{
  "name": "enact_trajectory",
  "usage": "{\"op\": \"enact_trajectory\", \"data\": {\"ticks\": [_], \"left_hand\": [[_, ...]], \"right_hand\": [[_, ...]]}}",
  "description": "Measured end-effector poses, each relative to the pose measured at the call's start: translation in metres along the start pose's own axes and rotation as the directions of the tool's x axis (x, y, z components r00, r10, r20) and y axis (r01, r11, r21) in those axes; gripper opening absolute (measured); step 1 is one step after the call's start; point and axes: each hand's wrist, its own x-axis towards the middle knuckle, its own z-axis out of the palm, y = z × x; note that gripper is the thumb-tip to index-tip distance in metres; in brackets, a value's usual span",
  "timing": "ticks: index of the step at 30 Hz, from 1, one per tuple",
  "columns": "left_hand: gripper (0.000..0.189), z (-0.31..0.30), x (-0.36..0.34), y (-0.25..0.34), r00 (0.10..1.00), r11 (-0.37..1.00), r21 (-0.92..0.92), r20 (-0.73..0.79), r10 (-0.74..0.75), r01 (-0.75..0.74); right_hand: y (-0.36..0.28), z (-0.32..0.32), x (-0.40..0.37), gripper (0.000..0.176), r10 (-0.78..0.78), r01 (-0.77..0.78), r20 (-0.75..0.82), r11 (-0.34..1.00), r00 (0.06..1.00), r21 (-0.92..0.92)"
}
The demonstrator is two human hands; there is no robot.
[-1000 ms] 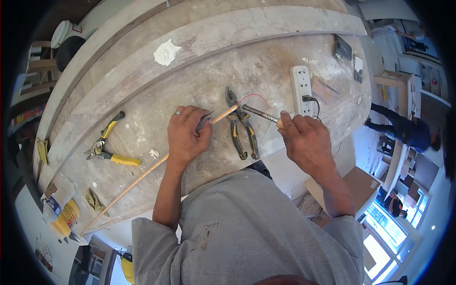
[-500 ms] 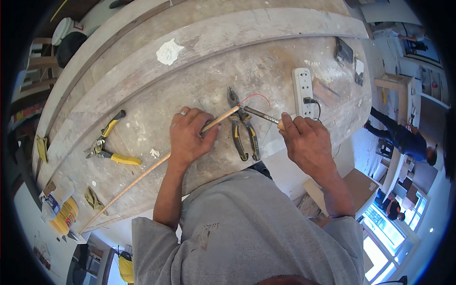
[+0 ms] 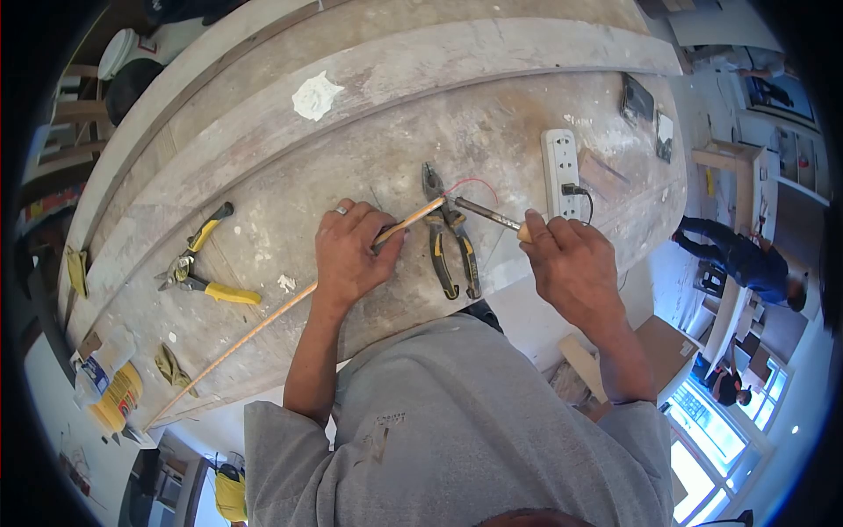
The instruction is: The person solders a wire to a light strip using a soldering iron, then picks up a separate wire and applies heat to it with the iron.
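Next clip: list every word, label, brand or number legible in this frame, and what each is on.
None reads clearly.
Bottle, far left: yellow and blue label, print too small.
Grey shirt: faint chest print, blurred.
Pliers, snips, power strip: no legible marking.
Orange cable in the left hand, tool in the right hand: no marking shows.

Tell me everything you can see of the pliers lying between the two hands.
The pliers lie flat on the dusty workbench, dark metal nose pointing away from the person, black-and-yellow handles slightly spread toward the near edge. The orange cable and a thin metal tool meet over their pivot. Nobody holds them.
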Motion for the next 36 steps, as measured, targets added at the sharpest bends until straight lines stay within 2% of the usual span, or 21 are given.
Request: {"op": "enact_trajectory", "data": {"ticks": [3,21,33,36], "left_hand": [[0.016,0.001,-0.001,-0.001,1.000,1.000,0.005,-0.002,-0.002,0.002],[0.015,0.001,0.000,-0.001,1.000,1.000,-0.006,-0.017,0.009,-0.009],[0.016,0.002,-0.002,-0.002,1.000,1.000,-0.001,-0.015,-0.010,0.010],[0.016,0.002,-0.001,0.000,1.000,1.000,-0.003,-0.011,-0.019,0.019]], "right_hand": [[0.000,0.000,0.001,0.043,0.001,-0.001,-0.020,1.000,1.000,0.009],[-0.003,-0.003,0.006,0.043,-0.004,0.007,0.083,0.999,0.997,-0.035],[-0.004,-0.026,0.019,0.046,-0.139,0.151,0.074,0.968,0.988,-0.200],[0.007,-0.036,0.028,0.044,-0.161,0.161,0.017,0.959,0.987,-0.233]]}}
